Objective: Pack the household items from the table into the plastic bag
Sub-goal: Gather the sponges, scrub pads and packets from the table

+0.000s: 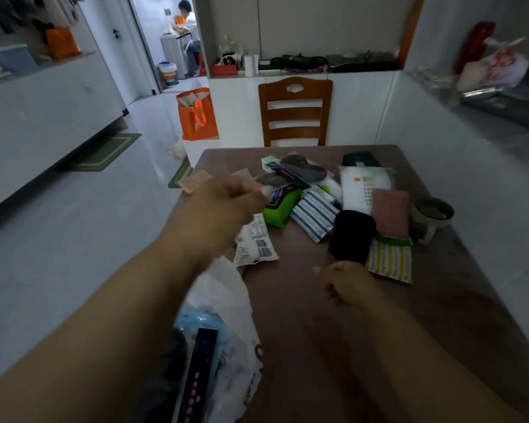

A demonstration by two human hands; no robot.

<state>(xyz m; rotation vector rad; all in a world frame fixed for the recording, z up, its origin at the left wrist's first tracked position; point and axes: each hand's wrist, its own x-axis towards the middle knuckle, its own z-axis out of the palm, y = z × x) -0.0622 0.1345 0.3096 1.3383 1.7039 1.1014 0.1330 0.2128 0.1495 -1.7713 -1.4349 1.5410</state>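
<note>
The brown bench [333, 346] fills the lower right of the view, with a wooden chair [295, 111] pushed up at its far edge. At the near left corner the white plastic bag [226, 300] hangs off the bench edge, mouth open, with a long black box dotted in pink [197, 377] and something pale blue already inside it.

The rest of the household items lie in a loose heap on the far half of the bench. A white pouch with orange and green print [361, 187] lies at the back, a pink cloth [390, 212] overlapping its right side. A black cylinder [353, 235] stands in front of them, beside a yellow-striped packet [390, 261]. A blue-striped packet [315, 216] and a green pack [280, 209] sit near the middle, and a white barcode-labelled packet [255, 242] lies nearest the bag.

The left hand [223, 206] hovers over the left side of the heap, fingers curled together and pinching a pink patterned cloth [196, 181]. The right hand [345, 282] hangs above bare bench just short of the black cylinder, fingers loosely curled in and empty.
</note>
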